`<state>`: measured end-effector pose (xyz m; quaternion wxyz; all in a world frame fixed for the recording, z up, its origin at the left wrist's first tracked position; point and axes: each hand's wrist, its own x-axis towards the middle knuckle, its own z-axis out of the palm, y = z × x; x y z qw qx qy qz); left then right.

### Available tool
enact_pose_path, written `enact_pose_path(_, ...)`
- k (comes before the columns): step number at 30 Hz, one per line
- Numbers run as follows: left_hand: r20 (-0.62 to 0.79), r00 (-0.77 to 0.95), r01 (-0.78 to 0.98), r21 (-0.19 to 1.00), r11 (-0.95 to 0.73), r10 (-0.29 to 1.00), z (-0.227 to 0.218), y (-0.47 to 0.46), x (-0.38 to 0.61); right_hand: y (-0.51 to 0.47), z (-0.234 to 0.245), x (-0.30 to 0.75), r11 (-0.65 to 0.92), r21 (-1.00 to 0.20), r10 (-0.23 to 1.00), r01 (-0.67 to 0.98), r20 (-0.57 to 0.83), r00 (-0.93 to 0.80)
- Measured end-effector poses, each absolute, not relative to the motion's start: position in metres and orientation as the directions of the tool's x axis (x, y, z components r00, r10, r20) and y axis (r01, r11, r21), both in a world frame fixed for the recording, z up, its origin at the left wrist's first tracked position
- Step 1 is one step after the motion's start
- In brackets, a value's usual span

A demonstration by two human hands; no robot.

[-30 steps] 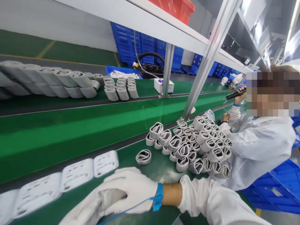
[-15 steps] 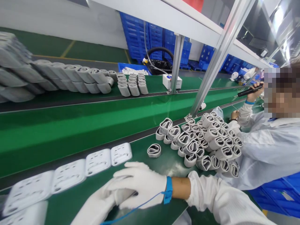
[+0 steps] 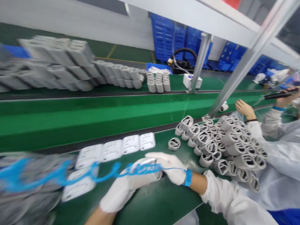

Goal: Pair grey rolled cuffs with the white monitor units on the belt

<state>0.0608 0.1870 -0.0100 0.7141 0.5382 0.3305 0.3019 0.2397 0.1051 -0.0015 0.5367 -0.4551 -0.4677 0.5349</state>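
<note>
In white gloves, both my hands meet over the green bench. My left hand (image 3: 119, 190) is closed around a rolled grey cuff (image 3: 145, 181), which lies on its side with its open end to the right. My right hand (image 3: 173, 168) has its fingers bent over the top and right end of the same roll; its fingertips are partly hidden. A blue coiled cord (image 3: 105, 175) runs across the view to the blue wrist strap (image 3: 188, 177) on my right wrist. One single rolled cuff (image 3: 174, 144) stands on the bench just beyond my right hand.
White square plastic covers (image 3: 112, 150) lie along the bench's back edge. Rolled cuffs (image 3: 208, 147) are piled at right, beside a co-worker's hand (image 3: 245, 109). Dark grey fabric pieces (image 3: 25, 190) fill the left front. More cuffs (image 3: 70, 68) are stacked across the green divider (image 3: 112, 109). A metal post (image 3: 246, 65) rises behind.
My view has swung left, bringing the grey fabric and cord into sight. My hands have drawn slightly apart, exposing more of the cuff. The co-worker's near hand has opened and reached forward.
</note>
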Motion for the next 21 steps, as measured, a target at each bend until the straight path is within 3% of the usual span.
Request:
enact_pose_path(5,-0.231,0.572,-0.069,0.943,0.326,0.787,-0.038,0.189,0.061,0.107,-0.001,0.244,-0.068,-0.989,0.996,-0.131,-0.074,0.043)
enact_pose_path(11,-0.17,0.582,-0.146,0.94,0.308,0.795,-0.061,0.194,0.061,0.108,0.004,0.256,-0.106,-0.994,0.993,-0.021,-0.105,-0.057)
enact_pose_path(15,-0.172,0.538,-0.046,0.971,0.233,0.825,-0.062,0.197,0.058,0.109,0.005,0.264,-0.074,-0.996,0.989,0.057,-0.081,-0.125)
enact_pose_path(19,-0.183,0.526,0.032,0.98,0.196,0.83,-0.051,0.197,0.045,0.113,0.0,0.263,-0.061,-0.998,0.988,-0.03,-0.056,-0.145)
enact_pose_path(21,-0.256,0.488,0.142,0.966,0.214,0.834,-0.048,0.194,0.05,0.113,-0.007,0.259,-0.012,-0.996,0.991,-0.083,-0.001,-0.13)
